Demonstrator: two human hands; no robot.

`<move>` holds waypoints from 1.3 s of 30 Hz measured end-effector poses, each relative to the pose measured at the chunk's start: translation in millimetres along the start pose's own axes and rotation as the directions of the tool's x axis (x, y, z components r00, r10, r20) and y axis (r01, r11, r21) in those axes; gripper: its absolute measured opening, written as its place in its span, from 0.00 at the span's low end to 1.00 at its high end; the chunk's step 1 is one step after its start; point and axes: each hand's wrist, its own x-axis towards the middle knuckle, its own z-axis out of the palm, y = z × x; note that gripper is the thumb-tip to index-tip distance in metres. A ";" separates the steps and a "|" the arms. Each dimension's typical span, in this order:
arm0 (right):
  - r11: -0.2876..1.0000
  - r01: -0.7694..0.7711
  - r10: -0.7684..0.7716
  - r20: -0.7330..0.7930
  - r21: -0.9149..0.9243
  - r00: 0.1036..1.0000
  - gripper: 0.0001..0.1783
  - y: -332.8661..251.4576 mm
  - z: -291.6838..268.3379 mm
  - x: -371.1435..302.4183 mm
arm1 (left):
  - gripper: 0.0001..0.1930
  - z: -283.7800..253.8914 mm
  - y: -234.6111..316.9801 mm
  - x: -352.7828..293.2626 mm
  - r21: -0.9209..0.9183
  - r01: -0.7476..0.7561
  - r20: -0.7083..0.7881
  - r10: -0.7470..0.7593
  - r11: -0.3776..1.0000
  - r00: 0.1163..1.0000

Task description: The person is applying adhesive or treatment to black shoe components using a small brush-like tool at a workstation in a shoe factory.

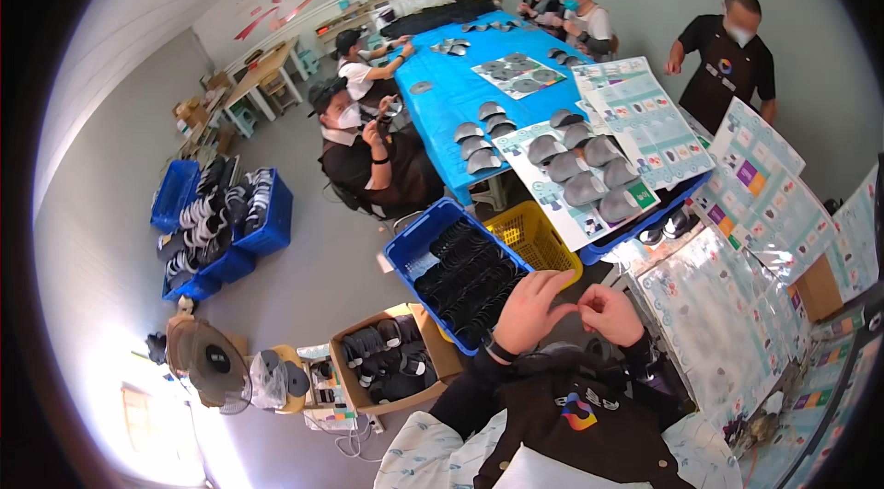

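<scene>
Left hand is open, fingers stretched, thumb reaching toward the right hand, which is curled closed, thumb to forefinger; whether anything sits in that pinch, I can't tell! Both hover near the closest corner of the blue basket, its long axis slanting from far left to near right, towards the wearer. Black curved pieces pack it in rows. Right of that basket, a yellow basket; left and nearer, a cardboard box full of dark pieces. Beyond it, a blue-covered table carries grey cups.
</scene>
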 end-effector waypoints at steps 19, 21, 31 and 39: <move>0.754 0.306 -0.579 0.808 0.581 -0.109 0.51 -159.3 24.9 -30.0 | 0.45 -76.3 -55.2 -47.8 -0.972 0.218 0.237 -0.359 -0.094 0.903; 0.447 0.875 -0.530 0.734 -0.183 0.424 0.43 -158.6 32.1 -42.1 | 0.38 -69.2 -67.0 -51.4 -0.906 0.393 0.290 -0.444 0.159 0.848; 0.942 0.257 -0.333 0.532 0.214 0.778 0.41 -185.8 70.4 36.3 | 0.27 -56.8 -75.6 -68.4 -0.703 0.567 0.312 -0.530 0.429 0.789; 0.569 0.181 -0.502 0.165 0.802 0.849 0.37 -144.1 6.1 44.3 | 0.52 -130.7 -84.2 -63.4 -0.924 -0.138 0.061 -0.497 -0.355 0.866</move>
